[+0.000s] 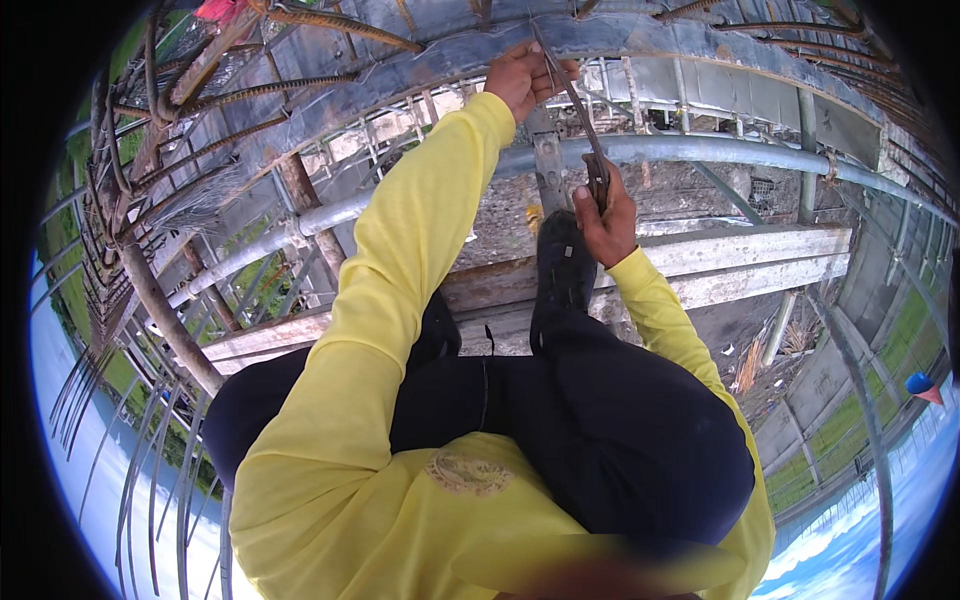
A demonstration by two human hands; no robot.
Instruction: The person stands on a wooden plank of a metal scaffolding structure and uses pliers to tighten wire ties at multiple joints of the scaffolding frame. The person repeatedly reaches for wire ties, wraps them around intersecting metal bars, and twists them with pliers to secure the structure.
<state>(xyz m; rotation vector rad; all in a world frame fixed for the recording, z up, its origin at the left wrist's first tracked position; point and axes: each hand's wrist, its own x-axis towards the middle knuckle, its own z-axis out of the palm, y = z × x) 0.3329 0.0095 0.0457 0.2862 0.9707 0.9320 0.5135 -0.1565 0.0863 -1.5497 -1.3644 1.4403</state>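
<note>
Right hand (610, 215) closed round lower end of tool (584, 122); tool slants up past left hand (519, 82) to beam (430, 75). Left hand half curled, hold unclear. Loosened right grip could drop tool past pipe (700, 150).

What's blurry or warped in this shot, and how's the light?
In the head view, the fisheye bows the long metal pipe; the yellow-and-dark shape at the bottom edge is blurred; bright daylight leaves the lower-right sky nearly white in places; the left hand and right hand look fairly clear.
</note>
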